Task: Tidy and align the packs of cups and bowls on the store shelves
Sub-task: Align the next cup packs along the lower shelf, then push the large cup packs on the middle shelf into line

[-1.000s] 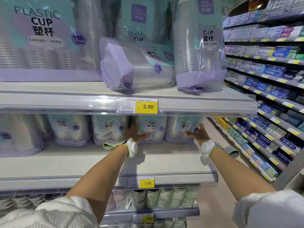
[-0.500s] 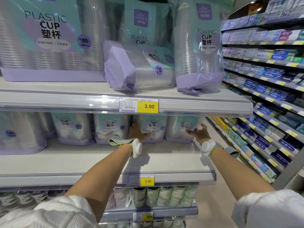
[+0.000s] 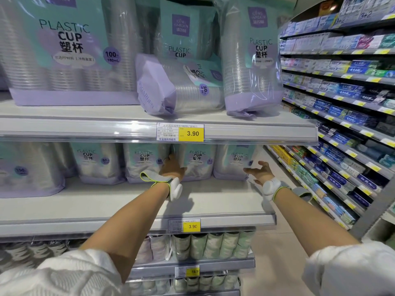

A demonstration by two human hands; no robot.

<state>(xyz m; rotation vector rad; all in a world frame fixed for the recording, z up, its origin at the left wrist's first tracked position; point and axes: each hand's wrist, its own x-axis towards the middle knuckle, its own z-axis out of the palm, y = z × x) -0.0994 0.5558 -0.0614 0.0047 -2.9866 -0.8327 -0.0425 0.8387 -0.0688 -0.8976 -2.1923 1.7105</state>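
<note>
- On the middle shelf (image 3: 128, 206) our left hand (image 3: 172, 167) presses between two 50-count cup packs, the second pack (image 3: 145, 162) on its left and the third pack (image 3: 197, 161) on its right.
- Left fingers reach back into the gap between those packs; most are hidden, so we cannot tell if they clamp anything.
- Our right hand (image 3: 259, 171) hovers at the near corner of the end pack (image 3: 234, 161), fingers spread and released, holding nothing.
- All four small packs stand upright in a row at the back of this shelf, with a bigger 100-count pack (image 3: 27, 169) further left.
- Up on the top shelf (image 3: 85, 122), one small pack (image 3: 177, 86) lies tipped on its side between a large pack (image 3: 70, 52) and a tall upright pack (image 3: 252, 60).
- Yellow price tag (image 3: 191, 133) reads 3.90.
</note>
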